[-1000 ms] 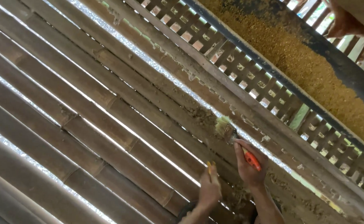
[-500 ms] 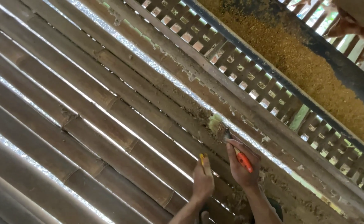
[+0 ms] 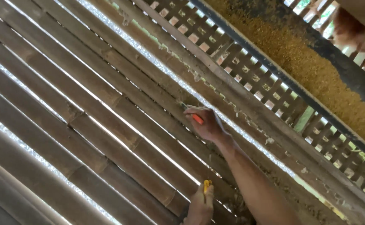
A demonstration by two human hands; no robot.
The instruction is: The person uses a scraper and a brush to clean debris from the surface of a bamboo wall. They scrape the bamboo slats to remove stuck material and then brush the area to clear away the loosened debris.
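Hiding brush head (image 3: 184,106) — right hand (image 3: 207,125)

The right hand (image 3: 207,124) covers most of the orange-handled tool (image 3: 197,119), so can't see its head. The left hand (image 3: 200,207) gets cut off at the bottom edge, yellow thing (image 3: 207,186) too small to tell.

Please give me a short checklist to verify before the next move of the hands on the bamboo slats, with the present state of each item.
1. Right hand closed on the orange-handled tool: ok.
2. Working end of that tool visible: not ok, the hand hides it.
3. Left hand closed on the small yellow tool: ok, but its grip is partly cut off at the frame edge.
4. Hands apart from each other: ok.
5. Bamboo slats unbroken near the hands: ok.
6. Debris along the wooden rail removed: not ok, pale scraps remain.
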